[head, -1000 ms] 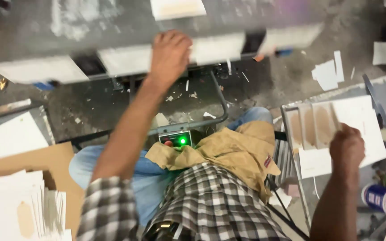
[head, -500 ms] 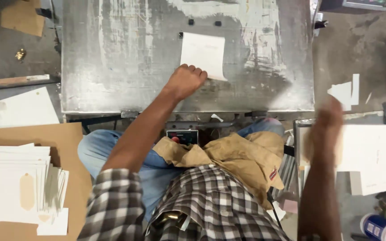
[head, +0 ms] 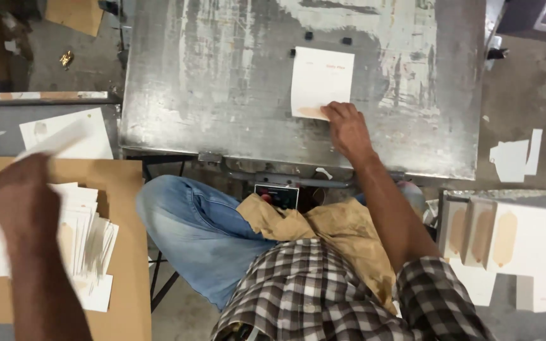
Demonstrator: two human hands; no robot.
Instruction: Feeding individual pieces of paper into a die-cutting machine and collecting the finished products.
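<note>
My right hand [head: 347, 126] reaches over the scratched metal plate [head: 222, 95] and pinches the lower edge of a white card [head: 320, 79] that lies flat on it. My left hand [head: 23, 199] is blurred at the far left, above a fanned stack of white cards [head: 90, 246] on a brown cardboard sheet [head: 127, 265]. It grips a white sheet [head: 55, 140], also blurred, by its near end.
Another stack of white cards with tan oval marks [head: 513, 237] sits at the right. A tan cloth [head: 342, 230] lies across my lap. A small box with a red button [head: 276, 194] hangs under the plate's front edge. Paper scraps [head: 516, 158] litter the floor.
My left hand left the plate and swung to the left stack with a sheet. My right hand came from the right stack and now holds a card on the plate.
</note>
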